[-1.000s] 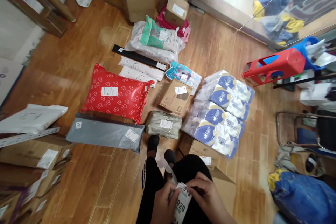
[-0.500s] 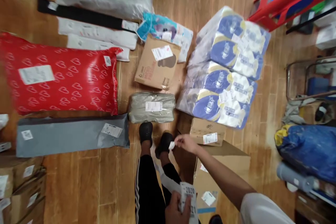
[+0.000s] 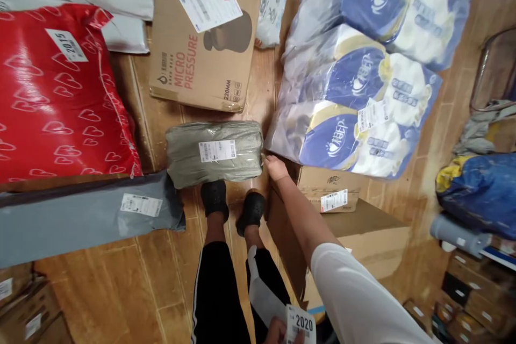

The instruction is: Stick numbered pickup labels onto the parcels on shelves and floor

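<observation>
My right hand (image 3: 276,167) reaches down to the right end of an olive-green wrapped parcel (image 3: 213,153) lying on the wood floor just ahead of my black shoes (image 3: 233,204). The fingers are curled at the parcel's edge, and what they pinch, if anything, is hidden. At the bottom edge my left hand (image 3: 278,332) grips a strip of white number stickers (image 3: 300,323) whose top one reads 2020, with its backing paper (image 3: 262,293) trailing up over my leg.
A red heart-patterned parcel (image 3: 60,97) tagged 2015 and a grey mailer bag (image 3: 84,215) lie at left. A brown MICRO PRESSURE carton (image 3: 201,48) sits ahead. Plastic-wrapped tissue packs (image 3: 358,75) fill the right, with cardboard boxes (image 3: 346,220) beside my right arm.
I have bent lower, so the parcels look bigger. My right hand went from mid-air with a small sticker down to the green parcel's right end. The left hand kept the sticker strip.
</observation>
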`<state>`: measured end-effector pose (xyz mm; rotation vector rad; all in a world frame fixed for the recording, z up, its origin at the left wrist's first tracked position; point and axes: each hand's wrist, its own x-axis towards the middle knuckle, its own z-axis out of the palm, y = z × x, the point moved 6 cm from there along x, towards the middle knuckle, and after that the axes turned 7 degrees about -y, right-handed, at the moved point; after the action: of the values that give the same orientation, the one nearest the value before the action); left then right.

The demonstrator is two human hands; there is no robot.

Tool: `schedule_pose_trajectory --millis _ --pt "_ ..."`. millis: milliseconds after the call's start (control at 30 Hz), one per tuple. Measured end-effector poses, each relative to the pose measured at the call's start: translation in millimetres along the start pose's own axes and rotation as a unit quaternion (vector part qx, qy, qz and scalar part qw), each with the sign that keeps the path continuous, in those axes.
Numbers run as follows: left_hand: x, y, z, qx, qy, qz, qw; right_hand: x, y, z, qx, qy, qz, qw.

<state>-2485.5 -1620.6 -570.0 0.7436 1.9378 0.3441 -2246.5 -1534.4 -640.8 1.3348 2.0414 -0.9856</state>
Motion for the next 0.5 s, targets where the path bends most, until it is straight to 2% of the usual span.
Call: schedule_pose_trajectory --millis 133,233,300,367,433,500 --pt "10.3 -13.5 6.0 0.034 0.005 0.033 0.999 14.0 6.7 9.4 0.036 0.041 -0.004 0.999" --pt "17.6 -11.8 8.9 0.081 -0.006 0.085 0.993 16.9 9.7 15.9 0.073 0.065 -0.015 0.995" --pt "19.7 -9.1 9.4 0.087 -0.015 0.103 0.991 15.4 10.7 18.2 0.149 0.105 -0.009 0.983" --pt "19.3 -5.5 9.1 0.083 -0.022 0.109 0.990 13.0 10.3 21.0 0.259 0.157 0.014 0.953" --pt "18.6 -1.2 8.9 0.068 -0.035 0.103 0.992 10.7 9.7 28.2 0.384 0.209 0.076 0.896" --pt "20.8 1.7 9.2 0.036 -0.052 0.069 0.996 10.2 3.5 41.2 0.481 0.222 0.142 0.836"
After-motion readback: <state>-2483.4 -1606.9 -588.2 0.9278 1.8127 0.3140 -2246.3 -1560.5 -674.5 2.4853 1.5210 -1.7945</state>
